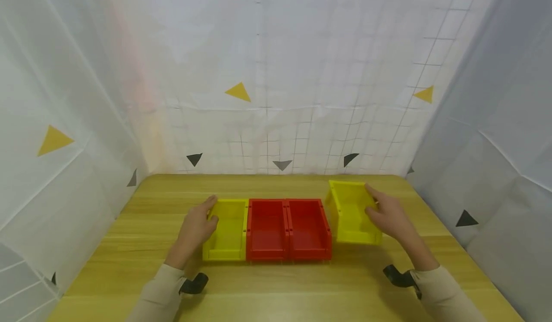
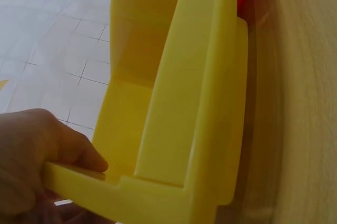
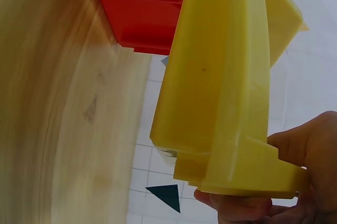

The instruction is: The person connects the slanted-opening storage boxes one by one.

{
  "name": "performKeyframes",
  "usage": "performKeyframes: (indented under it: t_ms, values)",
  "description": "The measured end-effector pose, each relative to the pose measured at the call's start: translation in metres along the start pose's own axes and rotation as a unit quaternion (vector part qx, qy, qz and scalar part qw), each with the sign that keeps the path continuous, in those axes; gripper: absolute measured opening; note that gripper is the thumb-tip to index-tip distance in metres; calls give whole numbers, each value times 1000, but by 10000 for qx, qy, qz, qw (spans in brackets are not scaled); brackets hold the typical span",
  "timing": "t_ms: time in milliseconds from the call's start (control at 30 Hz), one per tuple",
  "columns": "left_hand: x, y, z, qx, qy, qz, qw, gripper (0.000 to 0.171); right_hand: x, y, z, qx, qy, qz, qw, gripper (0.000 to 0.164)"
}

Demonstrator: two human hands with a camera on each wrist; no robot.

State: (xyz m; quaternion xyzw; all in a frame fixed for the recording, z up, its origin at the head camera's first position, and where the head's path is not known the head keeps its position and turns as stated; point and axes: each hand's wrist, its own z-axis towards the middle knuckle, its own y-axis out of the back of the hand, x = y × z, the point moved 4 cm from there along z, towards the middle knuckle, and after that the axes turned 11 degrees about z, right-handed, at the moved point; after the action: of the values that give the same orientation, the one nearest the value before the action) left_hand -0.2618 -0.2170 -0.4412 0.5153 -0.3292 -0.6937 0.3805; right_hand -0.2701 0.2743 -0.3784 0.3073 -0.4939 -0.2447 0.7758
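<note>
Left hand [image 1: 196,226] grips left yellow bin [image 1: 227,231], lower centre. Right hand [image 1: 388,214] clamps tilted yellow bin [image 1: 351,214]. No readable markings.

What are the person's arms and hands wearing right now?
Both hands are bare: left hand, right hand. Each arm has a long beige sleeve ending at the wrist, with a small black camera mount strapped beneath each wrist.

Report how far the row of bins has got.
Done: three bins sit joined on the table, the left yellow bin and two red bins. In hand: the right hand holds the tilted right yellow bin; the left hand grips the left one. Left: seating it beside the reds.
</note>
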Motion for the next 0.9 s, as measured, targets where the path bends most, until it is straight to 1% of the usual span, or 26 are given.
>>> performKeyframes:
  t_ms: [67,400,733,900]
  values:
    - [0,0,0,18,20,-15,10000,59,-1,-2,-1,30,-15,88,10000,61]
    - [0,-1,0,10,69,8,10000,59,-7,-9,-1,98,103,65,9999,60]
    - [0,-3,0,23,67,56,10000,59,-8,-10,-3,142,79,90,9998,60]
    - [0,-3,-1,14,54,13,10000,59,-8,-11,-3,148,77,17,9999,60]
